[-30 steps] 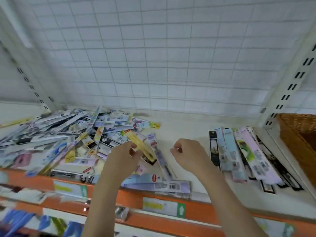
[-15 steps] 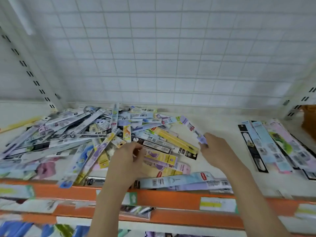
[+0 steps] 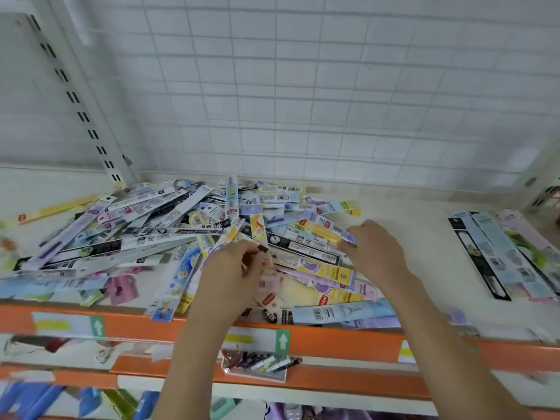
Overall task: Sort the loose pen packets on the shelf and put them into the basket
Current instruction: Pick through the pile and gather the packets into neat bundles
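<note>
The loose pen packets [image 3: 188, 234] lie heaped across the left and middle of the shelf [image 3: 418, 237], reaching its front edge. The left hand [image 3: 233, 277] rests on the heap near that edge, fingers curled and pinching a small packet [image 3: 263, 249] (its print is blurred). The right hand [image 3: 374, 253], just beside it, pinches a pale purple packet [image 3: 348, 237]. A sorted row of packets [image 3: 500, 253] lies well apart at the right end.
</note>
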